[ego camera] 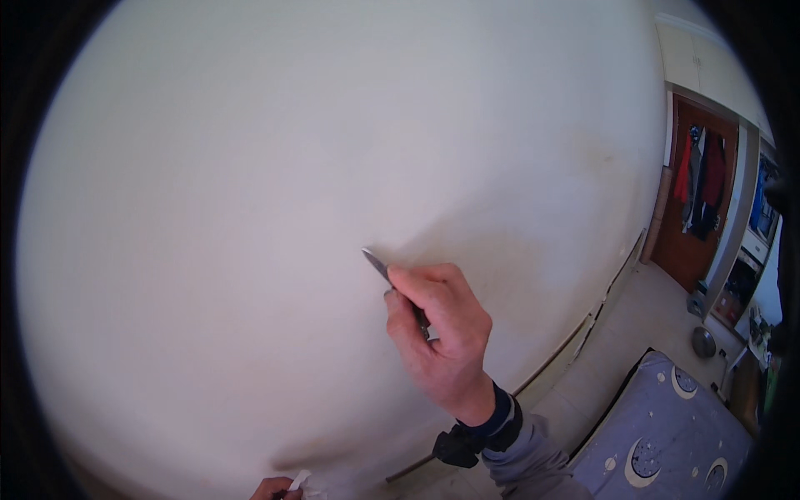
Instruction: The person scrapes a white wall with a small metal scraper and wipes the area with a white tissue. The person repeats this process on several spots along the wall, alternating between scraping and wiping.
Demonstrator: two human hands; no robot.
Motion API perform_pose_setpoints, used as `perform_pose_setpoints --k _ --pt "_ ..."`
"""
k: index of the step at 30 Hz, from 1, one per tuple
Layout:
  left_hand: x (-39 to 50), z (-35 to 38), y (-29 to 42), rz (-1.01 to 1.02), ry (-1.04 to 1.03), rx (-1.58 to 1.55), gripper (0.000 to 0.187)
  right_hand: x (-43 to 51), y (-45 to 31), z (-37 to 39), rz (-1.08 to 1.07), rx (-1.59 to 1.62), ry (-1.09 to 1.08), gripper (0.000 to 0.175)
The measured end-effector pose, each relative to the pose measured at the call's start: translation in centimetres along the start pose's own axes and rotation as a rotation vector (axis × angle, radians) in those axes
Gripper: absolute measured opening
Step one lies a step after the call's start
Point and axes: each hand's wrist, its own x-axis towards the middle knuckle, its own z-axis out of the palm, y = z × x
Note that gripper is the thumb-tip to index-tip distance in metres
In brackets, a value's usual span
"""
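Observation:
A pale, bare wall (250, 219) fills most of the view. My right hand (440, 331) is closed around a small knife-like metal tool (377, 264), whose tip points up and left at the wall; I cannot tell whether it touches. A dark band with a black device (459, 447) is around my right wrist, beside a grey sleeve (531, 459). At the bottom edge my left hand (275, 489), partly cut off, holds a crumpled white piece of paper or tissue (306, 484).
A mattress with a moon-and-star cover (669, 431) lies at the lower right. Along the wall's foot runs a dark, cracked edge (600, 312). Farther back are a metal bowl (704, 342) on the tiled floor, a brown door (694, 250) with hanging clothes, and open shelves (755, 247).

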Motion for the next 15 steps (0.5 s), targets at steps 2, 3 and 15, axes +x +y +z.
perform_pose_setpoints --k 2,3,15 --pt "0.17 0.04 0.1 -0.009 -0.008 0.007 0.006 -0.01 0.11 0.0 0.072 -0.021 0.024 0.038" --pt "0.22 0.06 0.14 -0.013 -0.018 0.011 0.006 -0.02 0.18 -0.07 0.123 -0.034 0.041 0.039" --pt "0.07 -0.39 -0.1 0.097 -0.045 -0.008 0.004 0.24 0.15 0.28 -0.029 -0.004 0.019 0.041"
